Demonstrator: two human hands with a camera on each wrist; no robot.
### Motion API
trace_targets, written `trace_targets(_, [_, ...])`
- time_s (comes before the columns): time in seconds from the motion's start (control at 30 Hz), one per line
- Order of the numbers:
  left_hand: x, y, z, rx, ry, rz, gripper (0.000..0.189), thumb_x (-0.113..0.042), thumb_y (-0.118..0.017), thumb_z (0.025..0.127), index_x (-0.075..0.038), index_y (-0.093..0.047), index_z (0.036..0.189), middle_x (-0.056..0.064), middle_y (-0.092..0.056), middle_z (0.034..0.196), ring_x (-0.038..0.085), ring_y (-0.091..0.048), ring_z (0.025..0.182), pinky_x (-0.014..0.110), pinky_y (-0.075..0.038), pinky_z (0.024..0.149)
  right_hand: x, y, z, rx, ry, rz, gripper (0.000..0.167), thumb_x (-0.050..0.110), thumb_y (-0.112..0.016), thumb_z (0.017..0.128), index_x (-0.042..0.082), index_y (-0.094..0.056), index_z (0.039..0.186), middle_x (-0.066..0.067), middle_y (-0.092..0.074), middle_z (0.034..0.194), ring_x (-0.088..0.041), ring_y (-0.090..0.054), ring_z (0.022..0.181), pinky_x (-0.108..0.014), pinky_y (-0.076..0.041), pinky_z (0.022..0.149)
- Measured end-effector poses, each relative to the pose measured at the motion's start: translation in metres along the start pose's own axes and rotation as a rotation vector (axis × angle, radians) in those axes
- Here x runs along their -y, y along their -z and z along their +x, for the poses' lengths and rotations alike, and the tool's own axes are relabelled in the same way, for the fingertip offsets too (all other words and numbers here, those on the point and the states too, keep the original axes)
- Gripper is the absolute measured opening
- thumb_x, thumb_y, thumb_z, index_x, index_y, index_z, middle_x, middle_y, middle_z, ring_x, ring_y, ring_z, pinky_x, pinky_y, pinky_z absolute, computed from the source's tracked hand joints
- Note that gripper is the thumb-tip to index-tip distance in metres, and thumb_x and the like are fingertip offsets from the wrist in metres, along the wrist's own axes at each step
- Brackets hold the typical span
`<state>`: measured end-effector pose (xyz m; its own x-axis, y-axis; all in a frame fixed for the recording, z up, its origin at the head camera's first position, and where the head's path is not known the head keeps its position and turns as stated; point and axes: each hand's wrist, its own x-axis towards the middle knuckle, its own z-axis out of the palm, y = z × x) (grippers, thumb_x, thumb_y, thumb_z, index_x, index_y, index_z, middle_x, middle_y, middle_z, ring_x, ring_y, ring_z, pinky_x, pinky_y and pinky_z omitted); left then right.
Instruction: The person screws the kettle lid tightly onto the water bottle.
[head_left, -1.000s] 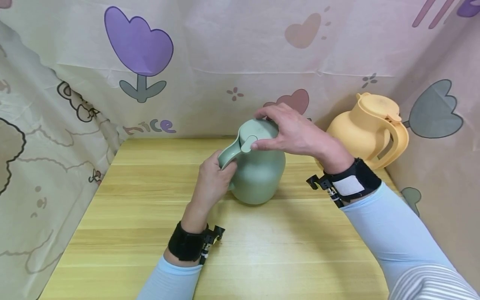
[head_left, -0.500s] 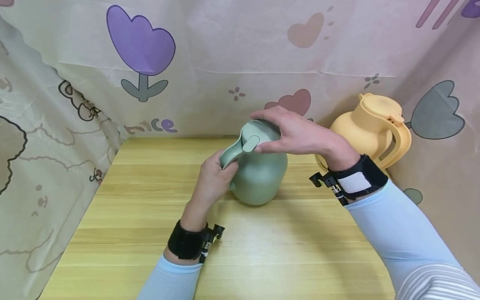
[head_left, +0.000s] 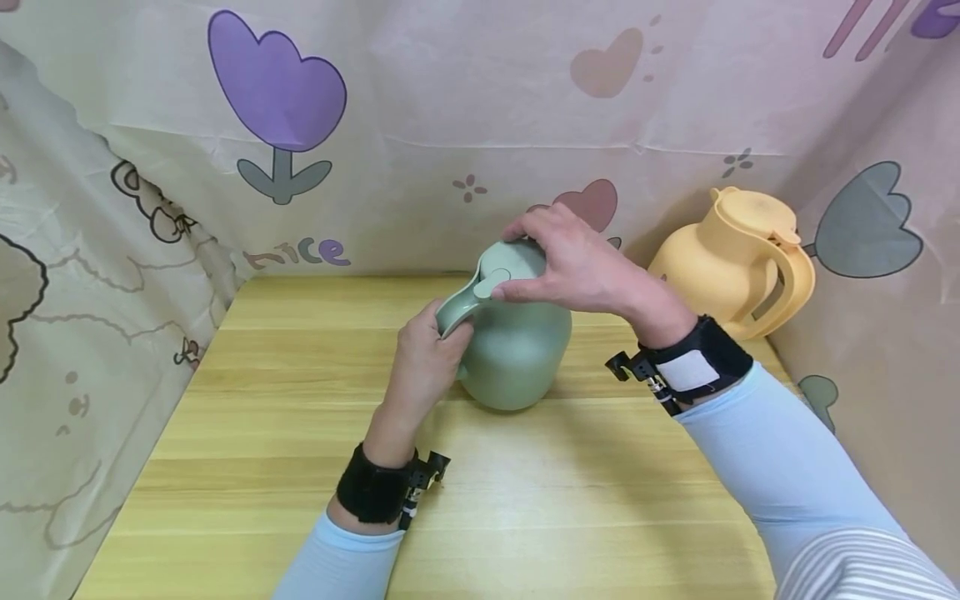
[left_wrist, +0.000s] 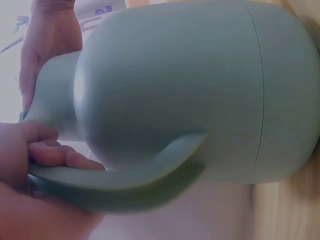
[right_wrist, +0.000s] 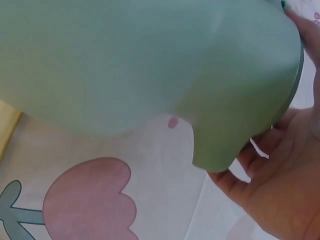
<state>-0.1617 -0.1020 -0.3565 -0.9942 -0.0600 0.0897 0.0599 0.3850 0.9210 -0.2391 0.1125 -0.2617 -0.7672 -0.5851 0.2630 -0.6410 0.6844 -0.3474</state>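
A pale green thermos jug (head_left: pixel 517 354) stands upright on the wooden table in the head view. My left hand (head_left: pixel 427 350) grips its handle (left_wrist: pixel 150 175), with fingers curled round it, as the left wrist view also shows. Over the top, my right hand (head_left: pixel 581 262) holds the round green lid (head_left: pixel 517 258) between its thumb and fingers. The thumb lies beside the lid's small tab (head_left: pixel 487 285). In the right wrist view, fingertips (right_wrist: pixel 227 182) touch the jug near its spout (right_wrist: pixel 215 145). The lid's far edge is hidden behind the right hand.
A yellow thermos jug (head_left: pixel 720 258) stands at the table's back right corner, partly behind my right forearm. Patterned cloth (head_left: pixel 420 100) hangs behind the table and along both sides. The wooden table top (head_left: pixel 285 467) extends toward me.
The lid's tab and my right thumb have shifted a little to the left, so the lid has turned slightly. The jug's body and my left hand stay in place.
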Motion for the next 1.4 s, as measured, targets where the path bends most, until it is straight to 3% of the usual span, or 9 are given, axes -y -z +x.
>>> trace_targets(0.2, [-0.002, -0.002, -0.003, -0.01, 0.029, 0.011, 0.017, -0.017, -0.066, 0.101, -0.007, -0.065, 0.114, 0.008, -0.057, 0.09, 0.026, -0.059, 0.095, 0.041, -0.051, 0.077, 0.007, -0.008, -0.004, -0.068, -0.052, -0.066, 0.07, 0.061, -0.085, 0.08, 0.012, -0.067, 0.126, -0.002, -0.065, 0.116, -0.027, -0.05, 0.11, -0.043, -0.041, 0.093])
trace_targets(0.4, [-0.005, -0.001, -0.005, -0.028, 0.018, 0.017, 0.016, -0.017, -0.067, 0.101, -0.007, -0.065, 0.112, 0.007, -0.054, 0.088, 0.026, -0.058, 0.093, 0.042, -0.051, 0.076, 0.012, -0.011, -0.008, -0.104, -0.09, -0.07, 0.071, 0.061, -0.085, 0.08, 0.011, -0.066, 0.127, -0.002, -0.064, 0.111, -0.028, -0.049, 0.106, -0.044, -0.04, 0.09])
trace_targets(0.7, [-0.003, -0.001, -0.003, 0.008, -0.009, 0.013, 0.013, -0.018, -0.065, 0.1, -0.008, -0.062, 0.108, 0.006, -0.051, 0.085, 0.026, -0.057, 0.091, 0.04, -0.048, 0.075, 0.007, -0.015, -0.016, -0.162, -0.062, -0.016, 0.068, 0.057, -0.087, 0.081, 0.011, -0.066, 0.126, -0.002, -0.065, 0.108, -0.029, -0.048, 0.109, -0.042, -0.037, 0.089])
trace_targets(1.03, [0.003, 0.002, 0.001, 0.063, -0.055, -0.008, 0.014, -0.025, -0.065, 0.101, -0.012, -0.06, 0.102, 0.003, -0.042, 0.079, 0.025, -0.054, 0.087, 0.039, -0.046, 0.071, 0.0, -0.025, -0.028, -0.213, -0.046, 0.093, 0.067, 0.048, -0.087, 0.085, 0.011, -0.061, 0.135, -0.007, -0.063, 0.135, -0.03, -0.046, 0.128, -0.045, -0.042, 0.093])
trace_targets(1.2, [0.007, 0.005, 0.003, 0.057, -0.059, -0.027, 0.016, -0.028, -0.066, 0.101, -0.012, -0.062, 0.102, 0.004, -0.051, 0.081, 0.025, -0.057, 0.088, 0.041, -0.051, 0.073, -0.003, -0.028, -0.033, -0.224, -0.027, 0.117, 0.071, 0.043, -0.088, 0.085, 0.009, -0.058, 0.139, -0.01, -0.056, 0.148, -0.031, -0.045, 0.135, -0.049, -0.042, 0.104])
trace_targets(1.4, [0.01, 0.007, 0.005, 0.051, -0.059, -0.066, 0.018, -0.029, -0.067, 0.099, -0.012, -0.062, 0.1, 0.006, -0.055, 0.083, 0.025, -0.059, 0.086, 0.04, -0.051, 0.071, -0.011, -0.032, -0.045, -0.259, -0.065, 0.16, 0.088, 0.039, -0.091, 0.082, 0.006, -0.047, 0.151, -0.014, -0.043, 0.158, -0.03, -0.037, 0.148, -0.055, -0.033, 0.12])
